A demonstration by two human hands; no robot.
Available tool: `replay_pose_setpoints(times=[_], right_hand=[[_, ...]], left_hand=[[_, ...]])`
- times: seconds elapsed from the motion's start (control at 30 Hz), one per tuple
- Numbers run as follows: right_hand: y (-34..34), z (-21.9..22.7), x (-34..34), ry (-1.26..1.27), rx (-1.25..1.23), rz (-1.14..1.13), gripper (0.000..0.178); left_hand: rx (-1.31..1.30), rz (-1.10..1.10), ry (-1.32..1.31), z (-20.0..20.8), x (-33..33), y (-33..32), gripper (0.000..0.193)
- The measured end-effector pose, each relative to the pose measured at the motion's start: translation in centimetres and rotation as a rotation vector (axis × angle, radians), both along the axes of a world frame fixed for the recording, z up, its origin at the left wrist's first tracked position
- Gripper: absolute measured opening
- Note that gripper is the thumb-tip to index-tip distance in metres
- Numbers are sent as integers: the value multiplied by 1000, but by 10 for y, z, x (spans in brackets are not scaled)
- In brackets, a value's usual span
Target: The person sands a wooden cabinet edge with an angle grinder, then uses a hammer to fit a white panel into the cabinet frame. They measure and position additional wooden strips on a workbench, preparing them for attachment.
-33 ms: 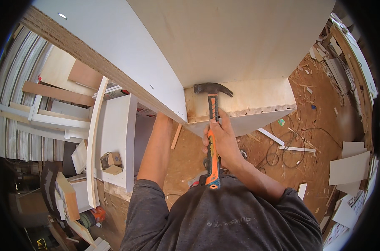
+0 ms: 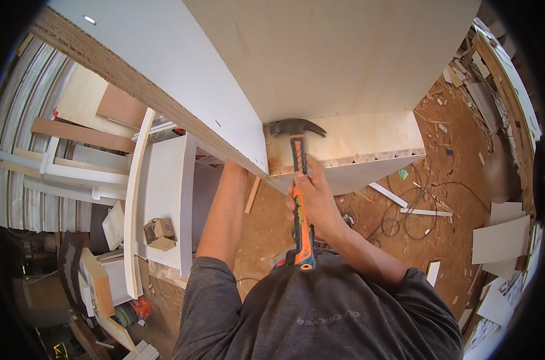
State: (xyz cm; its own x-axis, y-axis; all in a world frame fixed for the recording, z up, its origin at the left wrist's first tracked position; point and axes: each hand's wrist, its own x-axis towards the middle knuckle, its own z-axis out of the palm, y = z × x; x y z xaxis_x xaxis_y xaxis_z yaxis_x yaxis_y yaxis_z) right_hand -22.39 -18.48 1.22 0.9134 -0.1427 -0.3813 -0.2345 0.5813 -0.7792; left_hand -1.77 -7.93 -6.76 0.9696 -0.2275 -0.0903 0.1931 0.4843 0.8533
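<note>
My right hand (image 2: 313, 201) is shut on the orange and black handle of a claw hammer (image 2: 295, 128). The steel head sits at the inner corner where a white chipboard panel (image 2: 182, 78) meets a plywood sheet (image 2: 344, 54) and a lower plywood board (image 2: 368, 144). My left forearm (image 2: 224, 210) reaches up under the white panel's edge. The left hand itself is hidden behind that panel.
A white cabinet piece (image 2: 167, 192) to the left carries a small cardboard box (image 2: 158, 231), with a curved white strip (image 2: 134, 198) beside it. Cables (image 2: 404, 222), white strips and board offcuts (image 2: 500, 240) lie on the sawdust-covered floor to the right.
</note>
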Motion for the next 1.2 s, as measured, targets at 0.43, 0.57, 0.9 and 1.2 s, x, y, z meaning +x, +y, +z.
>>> replay_pose_setpoints(times=[0.43, 0.57, 0.9, 1.2], right_hand=[[-4, 0, 2, -10, -54, 84, 46], [-10, -10, -2, -58, -60, 33, 46], [-8, -10, -4, -71, -105, 3, 47], [-11, -10, -4, -69, -102, 11, 50]], left_hand=[[-30, -26, 5, -6, 3, -1, 29], [-25, -23, 6, -5, 2, 2, 28], [-18, -47, 9, -5, 0, 1, 26], [-12, -63, 6, -3, 2, 2, 25]])
